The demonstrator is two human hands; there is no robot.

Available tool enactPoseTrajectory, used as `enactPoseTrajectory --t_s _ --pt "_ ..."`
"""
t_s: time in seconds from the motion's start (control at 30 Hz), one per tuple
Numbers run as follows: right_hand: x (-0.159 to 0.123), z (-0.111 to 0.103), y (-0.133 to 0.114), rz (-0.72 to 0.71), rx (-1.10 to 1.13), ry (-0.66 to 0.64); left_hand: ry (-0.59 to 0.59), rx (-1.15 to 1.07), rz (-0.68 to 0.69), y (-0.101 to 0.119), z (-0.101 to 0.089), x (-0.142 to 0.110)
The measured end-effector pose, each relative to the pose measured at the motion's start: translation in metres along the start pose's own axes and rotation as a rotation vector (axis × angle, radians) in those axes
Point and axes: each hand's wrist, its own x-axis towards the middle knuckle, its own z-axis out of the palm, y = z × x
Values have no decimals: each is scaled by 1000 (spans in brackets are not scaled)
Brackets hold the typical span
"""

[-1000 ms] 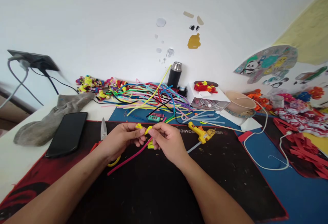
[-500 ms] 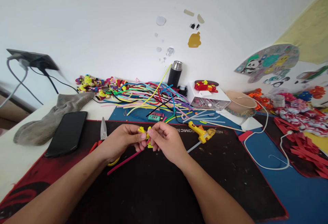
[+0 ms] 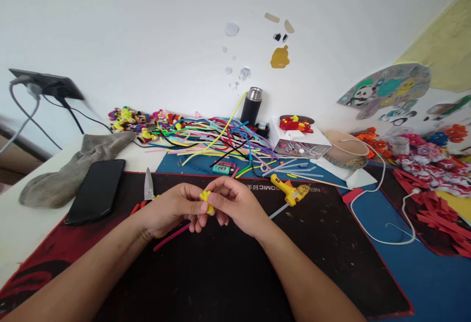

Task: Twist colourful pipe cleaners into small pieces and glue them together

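Between my two hands is a small bent yellow pipe cleaner [image 3: 207, 201], partly covered by the fingertips. My left hand [image 3: 179, 206] pinches it from the left, thumb on top. On its right side, my right hand [image 3: 235, 203] closes thumb and fingers on it. A pink pipe cleaner [image 3: 171, 238] runs slantwise under the left fingers, its far end hidden. Scissors [image 3: 148, 188] with red handles lie by the left wrist, largely hidden by it. A yellow glue gun [image 3: 290, 191] with a glue stick in it lies right of my right hand.
A heap of coloured pipe cleaners [image 3: 221, 138] lies along the wall beside a black thermos [image 3: 252, 107]. A phone [image 3: 95, 189] and grey cloth [image 3: 73, 172] are at left. A white box [image 3: 324, 140], a white cable [image 3: 353, 214] and red strips [image 3: 437, 214] are at right.
Both hands have turned the yellow pipe cleaner and drawn closer together, slightly lower and to the left. More of the yellow shape is now hidden by the fingers. The things on the table stay put.
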Motion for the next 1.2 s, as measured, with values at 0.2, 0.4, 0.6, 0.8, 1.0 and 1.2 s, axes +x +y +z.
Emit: enactPoseTrajectory --t_s 0.2,0.4,0.6,0.8,1.0,1.2 --pt "-2 1 0 5 26 -153 -137 14 -79 2 -2 -4" --pt "-2 0 1 63 77 -205 -180 34 -144 6 -2 -5" --pt "-1 0 1 53 101 -121 -141 21 -123 9 -1 -4" --pt "7 -5 10 38 106 41 10 50 -59 9 0 1" --pt "5 -5 8 22 -5 63 -42 178 9 4 0 2" --pt "3 -5 6 3 -34 27 -88 234 15 5 -3 -2"
